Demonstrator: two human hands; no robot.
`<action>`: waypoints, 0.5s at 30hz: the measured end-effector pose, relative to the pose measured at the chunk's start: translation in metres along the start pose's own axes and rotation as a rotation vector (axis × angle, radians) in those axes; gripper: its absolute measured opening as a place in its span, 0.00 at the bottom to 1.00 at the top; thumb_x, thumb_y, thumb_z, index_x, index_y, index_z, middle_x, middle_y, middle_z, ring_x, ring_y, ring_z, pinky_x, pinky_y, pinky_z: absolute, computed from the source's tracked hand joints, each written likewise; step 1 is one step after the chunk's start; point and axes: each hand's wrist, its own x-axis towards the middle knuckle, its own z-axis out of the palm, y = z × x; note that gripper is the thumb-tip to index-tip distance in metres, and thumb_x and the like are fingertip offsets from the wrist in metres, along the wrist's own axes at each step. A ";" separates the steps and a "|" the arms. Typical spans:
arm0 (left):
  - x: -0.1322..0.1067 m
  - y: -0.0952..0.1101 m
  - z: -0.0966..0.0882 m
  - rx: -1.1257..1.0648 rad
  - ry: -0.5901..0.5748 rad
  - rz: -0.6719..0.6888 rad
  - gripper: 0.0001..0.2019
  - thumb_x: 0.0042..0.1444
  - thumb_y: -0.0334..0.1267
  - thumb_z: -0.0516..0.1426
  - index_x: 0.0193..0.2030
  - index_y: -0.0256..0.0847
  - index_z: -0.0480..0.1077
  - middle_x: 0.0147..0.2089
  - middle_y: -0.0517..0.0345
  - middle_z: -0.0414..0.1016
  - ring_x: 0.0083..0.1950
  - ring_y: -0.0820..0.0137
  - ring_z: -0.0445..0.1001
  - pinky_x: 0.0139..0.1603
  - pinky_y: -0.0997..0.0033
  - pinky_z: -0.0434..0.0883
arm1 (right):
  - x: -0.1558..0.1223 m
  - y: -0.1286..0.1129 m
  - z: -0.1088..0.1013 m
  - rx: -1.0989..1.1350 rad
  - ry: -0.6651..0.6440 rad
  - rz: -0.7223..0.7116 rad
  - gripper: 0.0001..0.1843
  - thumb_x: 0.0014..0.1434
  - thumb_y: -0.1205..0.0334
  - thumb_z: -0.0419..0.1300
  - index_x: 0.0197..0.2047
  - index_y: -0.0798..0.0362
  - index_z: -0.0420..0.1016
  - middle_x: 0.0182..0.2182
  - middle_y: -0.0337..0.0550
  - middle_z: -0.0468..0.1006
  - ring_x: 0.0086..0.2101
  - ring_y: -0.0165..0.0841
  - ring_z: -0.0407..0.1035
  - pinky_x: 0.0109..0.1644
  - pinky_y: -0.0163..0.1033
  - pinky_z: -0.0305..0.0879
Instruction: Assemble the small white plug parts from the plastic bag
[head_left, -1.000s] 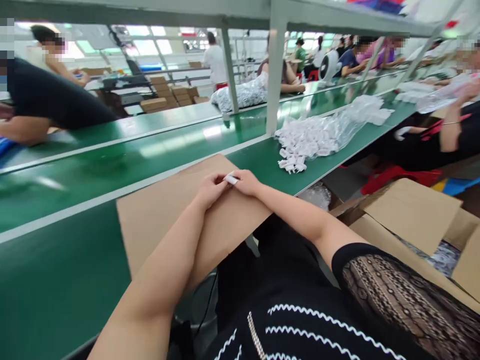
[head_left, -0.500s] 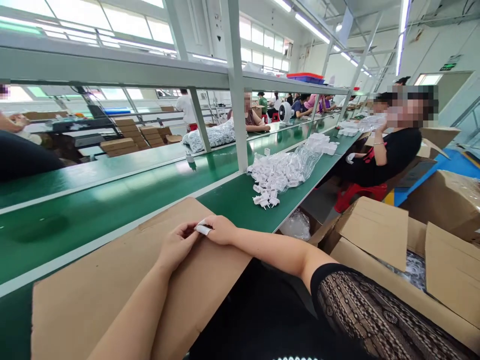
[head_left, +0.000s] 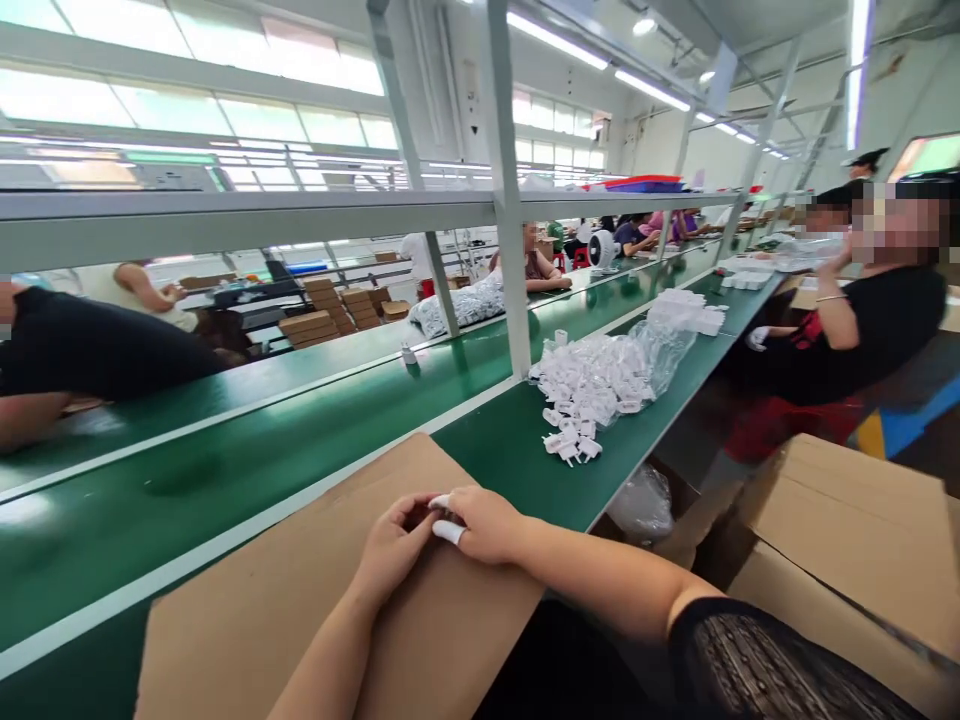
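Observation:
My left hand point(head_left: 396, 545) and my right hand point(head_left: 484, 522) meet over a flat brown cardboard sheet point(head_left: 300, 590), fingertips touching. The fingers of my left hand curl in toward the right one. White finger covers point(head_left: 449, 531) sit on the thumb and a finger of my right hand, which is also closed. Whatever lies between the fingertips, if anything, is hidden. Beyond my hands, a pile of white plug adapters point(head_left: 592, 375) spills from a clear plastic bag point(head_left: 671, 350) onto the green bench point(head_left: 495, 445).
A green conveyor point(head_left: 247, 450) runs along the left, with one white adapter point(head_left: 408, 354) on it. A metal post point(head_left: 510, 200) carries an overhead shelf. An open carton point(head_left: 847, 530) stands at right, near a seated co-worker point(head_left: 877, 310). Another person point(head_left: 105, 345) leans over the far side.
My view has shifted, so the scene sits lower and farther right. My hands stay together on the cardboard; a second white finger cover now shows on the right hand.

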 end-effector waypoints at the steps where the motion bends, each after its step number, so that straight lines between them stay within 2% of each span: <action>1: 0.000 0.002 0.001 -0.007 0.004 -0.006 0.29 0.46 0.61 0.64 0.46 0.39 0.78 0.43 0.49 0.82 0.45 0.57 0.79 0.49 0.60 0.75 | -0.003 -0.001 -0.002 0.024 -0.006 0.017 0.23 0.66 0.57 0.59 0.61 0.56 0.71 0.52 0.55 0.79 0.49 0.45 0.73 0.53 0.47 0.69; 4: -0.001 0.006 0.001 0.003 0.026 -0.020 0.27 0.50 0.61 0.63 0.46 0.40 0.78 0.44 0.49 0.81 0.44 0.59 0.78 0.47 0.61 0.75 | -0.014 -0.001 -0.012 0.036 -0.033 0.021 0.35 0.63 0.53 0.63 0.69 0.55 0.61 0.63 0.59 0.70 0.53 0.47 0.71 0.56 0.50 0.69; 7: -0.002 0.008 0.001 0.045 0.054 -0.016 0.25 0.51 0.60 0.62 0.45 0.41 0.79 0.43 0.50 0.81 0.42 0.60 0.77 0.47 0.61 0.75 | -0.030 0.009 -0.032 -0.074 0.040 -0.051 0.39 0.65 0.53 0.60 0.74 0.55 0.53 0.64 0.59 0.68 0.60 0.49 0.65 0.63 0.54 0.65; 9: -0.003 0.008 0.001 0.057 0.065 -0.011 0.24 0.52 0.60 0.62 0.45 0.41 0.79 0.42 0.50 0.80 0.41 0.61 0.76 0.46 0.62 0.75 | -0.041 0.024 -0.050 -0.189 0.138 -0.065 0.34 0.67 0.56 0.58 0.73 0.53 0.56 0.64 0.57 0.68 0.62 0.48 0.62 0.66 0.55 0.61; 12: -0.003 0.008 0.002 0.068 0.070 0.001 0.22 0.53 0.58 0.61 0.44 0.42 0.79 0.42 0.51 0.79 0.40 0.62 0.76 0.45 0.63 0.74 | -0.052 0.057 -0.080 -0.419 0.281 0.089 0.30 0.66 0.63 0.57 0.70 0.56 0.62 0.63 0.60 0.67 0.62 0.50 0.60 0.67 0.57 0.59; 13: -0.003 0.007 0.002 0.072 0.074 0.007 0.22 0.54 0.57 0.61 0.44 0.42 0.79 0.42 0.52 0.79 0.40 0.63 0.75 0.44 0.63 0.74 | -0.054 0.068 -0.089 -0.502 0.304 0.158 0.30 0.64 0.65 0.57 0.68 0.58 0.64 0.61 0.62 0.68 0.62 0.52 0.59 0.66 0.59 0.59; 15: -0.002 0.005 0.003 0.079 0.078 0.019 0.20 0.55 0.56 0.60 0.43 0.42 0.79 0.41 0.52 0.79 0.39 0.63 0.75 0.44 0.63 0.74 | -0.054 0.088 -0.103 -0.616 0.257 0.272 0.29 0.59 0.72 0.58 0.64 0.63 0.70 0.57 0.64 0.71 0.61 0.55 0.59 0.65 0.60 0.59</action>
